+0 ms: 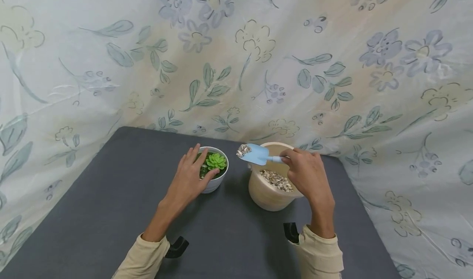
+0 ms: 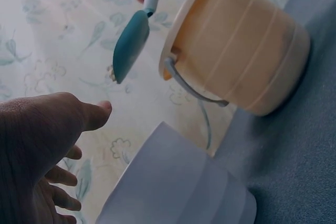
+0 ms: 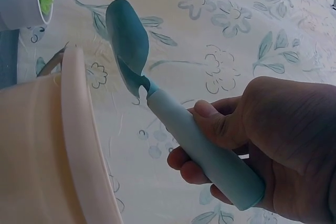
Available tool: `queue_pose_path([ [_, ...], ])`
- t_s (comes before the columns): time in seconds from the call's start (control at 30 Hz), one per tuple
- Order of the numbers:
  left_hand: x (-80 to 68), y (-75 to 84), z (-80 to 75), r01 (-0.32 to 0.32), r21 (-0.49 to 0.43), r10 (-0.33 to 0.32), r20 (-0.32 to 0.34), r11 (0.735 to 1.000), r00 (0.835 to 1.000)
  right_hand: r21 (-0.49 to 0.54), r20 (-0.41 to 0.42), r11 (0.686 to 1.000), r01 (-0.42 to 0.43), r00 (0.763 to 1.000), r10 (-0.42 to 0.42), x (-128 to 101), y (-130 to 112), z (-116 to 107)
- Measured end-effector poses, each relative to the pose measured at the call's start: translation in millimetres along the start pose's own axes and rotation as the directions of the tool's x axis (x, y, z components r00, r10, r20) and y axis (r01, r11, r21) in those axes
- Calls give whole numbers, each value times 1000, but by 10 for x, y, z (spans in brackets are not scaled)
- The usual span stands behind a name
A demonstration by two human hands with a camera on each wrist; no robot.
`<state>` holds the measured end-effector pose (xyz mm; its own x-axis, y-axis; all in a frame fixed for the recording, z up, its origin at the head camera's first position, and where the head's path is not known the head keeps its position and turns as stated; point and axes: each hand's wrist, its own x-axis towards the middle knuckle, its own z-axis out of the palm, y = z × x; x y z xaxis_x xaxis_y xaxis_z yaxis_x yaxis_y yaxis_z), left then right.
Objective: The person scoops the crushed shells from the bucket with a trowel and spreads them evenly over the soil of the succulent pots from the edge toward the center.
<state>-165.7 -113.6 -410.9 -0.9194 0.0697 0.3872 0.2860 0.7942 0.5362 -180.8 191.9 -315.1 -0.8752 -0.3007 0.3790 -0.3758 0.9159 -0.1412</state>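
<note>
A small white pot [image 1: 214, 183] with a green succulent [image 1: 216, 161] stands on the dark grey table [image 1: 111, 197]. My left hand [image 1: 192, 173] rests against the pot's left side and rim, fingers spread; the pot's white wall [image 2: 178, 187] shows in the left wrist view. My right hand [image 1: 304, 170] grips the handle of a light blue scoop [image 1: 256, 154] loaded with pale pebbles [image 1: 243, 150], held over the gap between the pot and a cream bucket [image 1: 267, 193]. The scoop [image 3: 157, 103] and my right hand [image 3: 252, 145] sit beside the bucket rim [image 3: 79, 129].
The cream bucket [image 2: 241, 45] holds several pale pebbles [image 1: 276, 180] and has a grey handle [image 2: 189, 85]. A floral cloth [image 1: 236, 57] hangs close behind and around the table. Black wrist-camera mounts [image 1: 177, 247] sit at both cuffs.
</note>
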Motion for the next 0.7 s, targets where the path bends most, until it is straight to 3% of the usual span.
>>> queue_pose_path([
  [0.7,-33,-69,-75,10,15,-10,-3,1000,1000,-8,24,1000,9,1000,-8,85,-128,62],
])
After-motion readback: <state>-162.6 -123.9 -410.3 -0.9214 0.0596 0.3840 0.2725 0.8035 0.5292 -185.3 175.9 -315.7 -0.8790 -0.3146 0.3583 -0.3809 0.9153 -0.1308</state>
